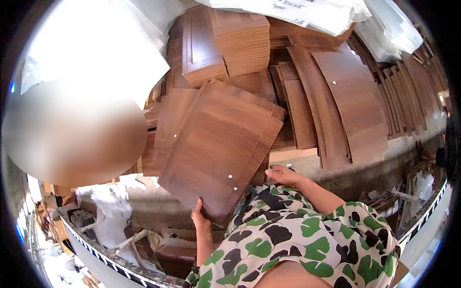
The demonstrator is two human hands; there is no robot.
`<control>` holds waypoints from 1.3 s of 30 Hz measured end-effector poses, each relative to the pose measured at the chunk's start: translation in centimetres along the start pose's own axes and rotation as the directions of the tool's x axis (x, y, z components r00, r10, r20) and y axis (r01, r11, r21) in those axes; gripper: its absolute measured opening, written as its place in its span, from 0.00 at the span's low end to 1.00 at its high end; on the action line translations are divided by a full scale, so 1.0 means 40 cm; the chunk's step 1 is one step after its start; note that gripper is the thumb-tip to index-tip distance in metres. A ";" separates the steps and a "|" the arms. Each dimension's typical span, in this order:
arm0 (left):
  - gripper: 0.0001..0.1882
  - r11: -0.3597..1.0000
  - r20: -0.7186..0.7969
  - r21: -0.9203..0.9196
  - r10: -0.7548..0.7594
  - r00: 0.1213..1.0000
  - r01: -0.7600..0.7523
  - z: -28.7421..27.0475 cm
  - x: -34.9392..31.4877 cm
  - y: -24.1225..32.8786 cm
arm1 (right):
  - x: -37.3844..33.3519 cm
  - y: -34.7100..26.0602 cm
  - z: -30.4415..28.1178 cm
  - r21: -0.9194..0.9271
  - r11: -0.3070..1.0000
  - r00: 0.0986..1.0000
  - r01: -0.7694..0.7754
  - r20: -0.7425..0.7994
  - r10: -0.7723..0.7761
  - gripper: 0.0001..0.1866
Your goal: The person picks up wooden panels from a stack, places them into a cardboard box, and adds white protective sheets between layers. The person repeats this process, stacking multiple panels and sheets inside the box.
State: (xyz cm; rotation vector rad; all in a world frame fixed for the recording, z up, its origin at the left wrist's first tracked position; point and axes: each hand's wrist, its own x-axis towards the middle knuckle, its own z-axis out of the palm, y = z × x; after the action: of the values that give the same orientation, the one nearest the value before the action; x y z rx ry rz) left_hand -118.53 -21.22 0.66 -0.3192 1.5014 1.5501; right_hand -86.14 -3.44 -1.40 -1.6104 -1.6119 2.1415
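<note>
A brown wood-grain cabinet door panel (216, 144) lies tilted in front of me, with small pale round spots on its face. My left hand (200, 221) grips its near edge, thumb on top and fingers hidden underneath. Just off the panel's right side is my right hand (284, 176), its fingers drawn together and pointing left. Whatever they may hold is too small to make out. Under the panel, more brown panels (175, 113) stick out at the left and far side.
Behind stand stacked brown panels (242, 45). Longer brown boards (353, 96) lean at the right. White wrapped packages (307, 14) rest at the far side, and a large white sheet (105, 43) is at the left. A blurred oval covers part of the left. Scraps (113, 211) lie below.
</note>
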 end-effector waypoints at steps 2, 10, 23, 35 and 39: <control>0.24 0.996 0.013 -0.073 -0.050 0.999 0.051 -0.047 0.028 -0.035 | -0.010 -0.068 0.014 0.565 0.813 0.978 -0.140 0.205 0.026 0.31; 0.26 0.994 -0.100 -0.103 0.013 0.995 -0.024 -0.004 -0.061 -0.104 | 0.085 0.014 0.000 0.687 0.695 0.960 -0.214 0.279 0.019 0.23; 0.22 0.916 -0.049 -0.401 -0.015 0.999 -0.006 0.103 -0.102 -0.286 | 0.098 -0.065 -0.016 0.767 0.616 0.983 -0.182 0.163 0.088 0.18; 0.24 0.958 -0.069 -0.274 0.072 0.995 -0.088 0.271 -0.135 -0.264 | 0.065 -0.066 0.023 0.801 0.584 0.991 -0.130 0.126 0.049 0.25; 0.24 0.932 -0.118 -0.352 0.045 0.992 -0.084 0.266 -0.096 -0.247 | 0.032 -0.020 0.027 0.618 0.771 0.987 -0.152 0.128 0.092 0.24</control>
State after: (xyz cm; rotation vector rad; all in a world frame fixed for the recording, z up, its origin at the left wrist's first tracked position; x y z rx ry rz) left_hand -104.89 -15.07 -0.62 -0.5749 1.3155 1.8860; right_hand -87.93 -3.14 -1.79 -1.4226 -0.6588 2.4647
